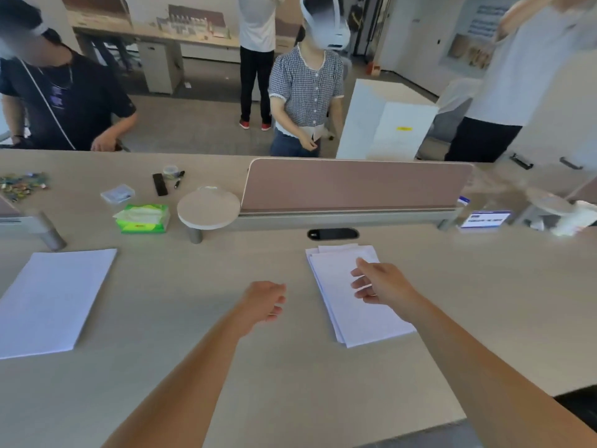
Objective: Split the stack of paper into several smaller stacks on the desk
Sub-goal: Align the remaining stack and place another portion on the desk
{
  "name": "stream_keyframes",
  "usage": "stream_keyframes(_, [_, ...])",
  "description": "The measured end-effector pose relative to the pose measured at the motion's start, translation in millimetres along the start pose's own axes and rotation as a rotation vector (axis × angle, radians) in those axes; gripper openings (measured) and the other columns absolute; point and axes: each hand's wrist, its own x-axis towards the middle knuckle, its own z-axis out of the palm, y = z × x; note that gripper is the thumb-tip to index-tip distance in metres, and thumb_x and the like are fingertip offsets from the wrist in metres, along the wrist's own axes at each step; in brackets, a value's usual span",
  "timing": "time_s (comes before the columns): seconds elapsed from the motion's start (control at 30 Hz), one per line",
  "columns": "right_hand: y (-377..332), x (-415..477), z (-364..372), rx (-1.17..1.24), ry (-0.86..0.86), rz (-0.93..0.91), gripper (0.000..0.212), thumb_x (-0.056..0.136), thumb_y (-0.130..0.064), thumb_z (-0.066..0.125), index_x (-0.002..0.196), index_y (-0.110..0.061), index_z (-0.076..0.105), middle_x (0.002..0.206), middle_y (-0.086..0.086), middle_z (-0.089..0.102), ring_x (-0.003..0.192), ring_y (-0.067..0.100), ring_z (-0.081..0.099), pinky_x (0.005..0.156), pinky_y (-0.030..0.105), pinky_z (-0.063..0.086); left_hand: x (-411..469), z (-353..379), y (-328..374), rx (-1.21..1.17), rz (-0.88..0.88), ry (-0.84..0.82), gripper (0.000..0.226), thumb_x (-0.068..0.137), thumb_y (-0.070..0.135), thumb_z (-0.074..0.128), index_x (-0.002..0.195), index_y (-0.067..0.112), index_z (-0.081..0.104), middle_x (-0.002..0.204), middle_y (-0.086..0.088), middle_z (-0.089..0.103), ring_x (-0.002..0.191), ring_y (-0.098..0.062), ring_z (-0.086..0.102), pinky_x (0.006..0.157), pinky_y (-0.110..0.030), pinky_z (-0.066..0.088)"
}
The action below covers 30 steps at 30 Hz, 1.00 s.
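A loosely squared stack of white paper (342,315) lies on the beige desk (258,367), right of centre, its sheets slightly fanned at the far end. My right hand (381,282) hovers over the middle of this stack with fingers spread and nothing in it. Left of the stack, my left hand (266,300) floats above bare desk, fingers loosely curled and holding nothing. A second, neater stack of white paper (51,299) rests at the desk's left edge, far from both hands.
Behind the papers run a pink divider panel (355,185), a round stand (208,210), a green tissue box (143,218) and a black cable grommet (332,234). Small items sit at the back left. Several people stand or sit beyond the desk.
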Motion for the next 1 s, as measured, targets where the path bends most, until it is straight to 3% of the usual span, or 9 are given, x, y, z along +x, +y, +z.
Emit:
stream_keyframes(0.2, [30,2,-37,0.003,0.050,0.046,0.043,0.092,-0.048,0.060,0.100,-0.007,0.070,0.089,0.008,0.070,0.070,0.022,0.067,0.079,0.037,0.057,7,43,-2,0.026,-0.043,-0.030,0.011,0.094,0.020,0.058,0.085,0.014,0.059,0.080,-0.005,0.060,0.062,-0.020,0.054,0.063,-0.028,0.047])
stream_keyframes(0.3, [48,28,-59,0.006,0.053,0.067,0.042,0.091,-0.047,0.061,0.101,-0.007,0.069,0.088,0.006,0.068,0.070,0.021,0.065,0.072,0.031,0.055,27,67,3,0.016,-0.069,0.007,0.013,0.093,0.020,0.059,0.081,0.014,0.058,0.081,-0.007,0.060,0.070,-0.024,0.056,0.067,-0.030,0.048])
stream_keyframes(0.4, [70,68,-82,0.008,0.037,0.104,0.038,0.092,-0.043,0.062,0.100,-0.006,0.067,0.086,0.005,0.064,0.069,0.021,0.061,0.067,0.029,0.052,54,94,8,-0.031,-0.121,0.073,0.017,0.092,0.016,0.059,0.076,0.015,0.052,0.076,-0.006,0.053,0.070,-0.023,0.049,0.061,-0.027,0.043])
stream_keyframes(0.53, [98,135,-116,-0.001,0.029,0.162,0.026,0.091,-0.034,0.062,0.078,-0.011,0.058,0.074,0.005,0.057,0.061,0.021,0.052,0.061,0.032,0.043,98,134,15,-0.051,-0.189,0.167,0.020,0.089,0.020,0.063,0.076,0.015,0.049,0.073,-0.005,0.046,0.065,-0.020,0.043,0.061,-0.028,0.039])
stream_keyframes(0.63, [120,188,-135,-0.070,0.029,0.206,0.033,0.089,-0.032,0.061,0.063,-0.015,0.051,0.062,0.003,0.052,0.050,0.019,0.046,0.060,0.031,0.040,129,156,15,-0.053,-0.252,0.220,0.022,0.086,0.029,0.069,0.089,0.013,0.054,0.073,-0.005,0.048,0.062,-0.019,0.047,0.063,-0.029,0.042])
stream_keyframes(0.77, [143,242,-139,-0.143,-0.029,0.268,0.032,0.085,-0.044,0.061,0.074,-0.014,0.063,0.071,0.006,0.064,0.058,0.021,0.058,0.059,0.027,0.044,167,175,6,-0.059,-0.339,0.267,0.025,0.089,0.033,0.068,0.084,0.013,0.054,0.076,-0.005,0.049,0.067,-0.019,0.050,0.061,-0.028,0.042])
stream_keyframes(0.87, [164,275,-131,-0.162,-0.093,0.298,0.049,0.073,-0.057,0.064,0.082,-0.009,0.070,0.079,0.008,0.072,0.072,0.029,0.071,0.066,0.036,0.054,184,182,1,-0.055,-0.375,0.311,0.025,0.089,0.031,0.066,0.077,0.014,0.053,0.071,-0.003,0.046,0.062,-0.017,0.044,0.062,-0.027,0.038])
stream_keyframes(0.93, [174,287,-127,-0.170,-0.136,0.314,0.048,0.073,-0.053,0.065,0.077,-0.005,0.072,0.074,0.010,0.074,0.075,0.033,0.074,0.073,0.042,0.059,192,188,-4,-0.075,-0.399,0.330,0.021,0.089,0.030,0.065,0.086,0.011,0.057,0.076,-0.005,0.052,0.069,-0.020,0.050,0.072,-0.029,0.040])
stream_keyframes(1.0, [176,292,-126,-0.188,-0.152,0.318,0.046,0.074,-0.051,0.064,0.069,-0.005,0.071,0.066,0.010,0.072,0.075,0.034,0.074,0.077,0.044,0.060,201,190,-10,-0.089,-0.402,0.346,0.022,0.090,0.029,0.064,0.099,0.009,0.061,0.086,-0.008,0.058,0.078,-0.023,0.055,0.072,-0.027,0.042])
